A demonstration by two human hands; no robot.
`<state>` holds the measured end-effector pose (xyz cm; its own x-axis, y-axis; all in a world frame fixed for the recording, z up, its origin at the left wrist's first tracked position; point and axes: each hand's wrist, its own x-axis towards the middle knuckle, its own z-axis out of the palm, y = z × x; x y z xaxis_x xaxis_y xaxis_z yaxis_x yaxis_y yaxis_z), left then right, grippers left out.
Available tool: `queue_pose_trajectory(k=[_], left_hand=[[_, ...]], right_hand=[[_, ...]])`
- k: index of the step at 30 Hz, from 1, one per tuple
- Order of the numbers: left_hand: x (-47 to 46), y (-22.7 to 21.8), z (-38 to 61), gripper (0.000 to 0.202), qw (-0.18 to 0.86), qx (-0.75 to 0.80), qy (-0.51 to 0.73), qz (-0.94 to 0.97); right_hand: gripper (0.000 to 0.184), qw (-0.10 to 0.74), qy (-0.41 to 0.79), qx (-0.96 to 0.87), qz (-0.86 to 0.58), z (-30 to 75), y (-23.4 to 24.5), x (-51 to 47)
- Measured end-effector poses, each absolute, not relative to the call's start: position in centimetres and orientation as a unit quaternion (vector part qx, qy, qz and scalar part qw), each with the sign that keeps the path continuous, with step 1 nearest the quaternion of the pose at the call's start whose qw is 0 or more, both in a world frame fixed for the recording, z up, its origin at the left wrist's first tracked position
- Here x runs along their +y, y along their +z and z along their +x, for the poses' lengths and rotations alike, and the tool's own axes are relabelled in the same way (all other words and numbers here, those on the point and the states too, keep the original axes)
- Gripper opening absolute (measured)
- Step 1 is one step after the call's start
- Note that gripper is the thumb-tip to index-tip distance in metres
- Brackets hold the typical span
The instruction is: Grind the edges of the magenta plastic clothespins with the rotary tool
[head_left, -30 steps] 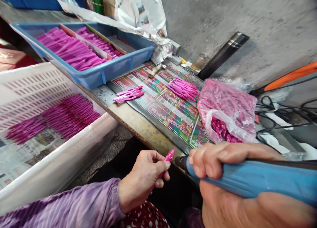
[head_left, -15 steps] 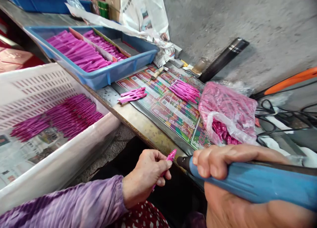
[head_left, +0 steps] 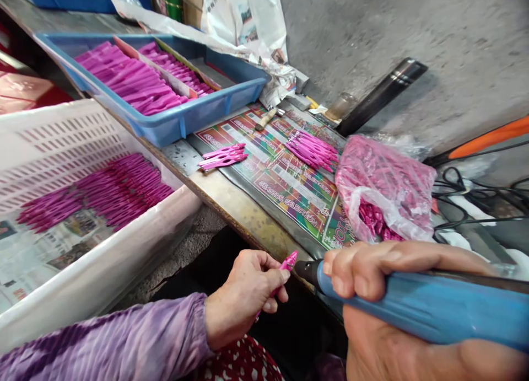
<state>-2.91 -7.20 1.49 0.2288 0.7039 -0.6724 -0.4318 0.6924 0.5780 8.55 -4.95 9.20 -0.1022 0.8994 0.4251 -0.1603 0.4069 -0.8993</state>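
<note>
Worryingly, the pink plastic piece point(head_left: 286, 266) pinched in the left hand point(head_left: 243, 295) sits just beside the black nose point(head_left: 306, 272) of the blue handheld rotary tool point(head_left: 430, 306) clenched in the right hand point(head_left: 372, 276), so a slipped grip could drive it into the fingers.

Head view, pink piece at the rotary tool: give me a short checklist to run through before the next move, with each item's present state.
1. Left hand firmly holds the pink plastic piece: ok.
2. Right hand wraps the blue-handled rotary tool: ok.
3. Black nose of the tool is touching the piece: cannot tell; they are very close.
4. Loose pink pieces on the printed mat lie apart from both hands: ok.
5. Blue tray sits apart from both hands: ok.
</note>
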Motion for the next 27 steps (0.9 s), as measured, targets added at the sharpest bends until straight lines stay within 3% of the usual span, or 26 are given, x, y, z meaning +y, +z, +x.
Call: queue_pose_trajectory(k=[3,7,11,22,27], left_hand=[[-7.1,1.5,-2.9,0.025,0.771,0.507,0.360,0.134],[-7.2,1.2,-2.9,0.023,0.772,0.504,0.361,0.140],[-7.4,1.0,-2.9,0.023,0.773,0.499,0.365,0.141],[-7.3,0.9,-2.8,0.024,0.773,0.499,0.368,0.134],[-7.1,1.5,-2.8,0.029,0.766,0.519,0.354,0.135]], right_hand=[[0.023,0.590,0.445,-0.591,-0.323,8.9,9.0,-5.1],[0.035,0.590,0.404,-0.596,-0.365,10.2,8.4,-5.5],[0.040,0.569,0.456,-0.577,-0.367,12.4,8.0,-5.6],[0.020,0.594,0.456,-0.564,-0.349,9.1,8.9,-5.4],[0.027,0.595,0.446,-0.572,-0.345,7.9,9.2,-5.5]])
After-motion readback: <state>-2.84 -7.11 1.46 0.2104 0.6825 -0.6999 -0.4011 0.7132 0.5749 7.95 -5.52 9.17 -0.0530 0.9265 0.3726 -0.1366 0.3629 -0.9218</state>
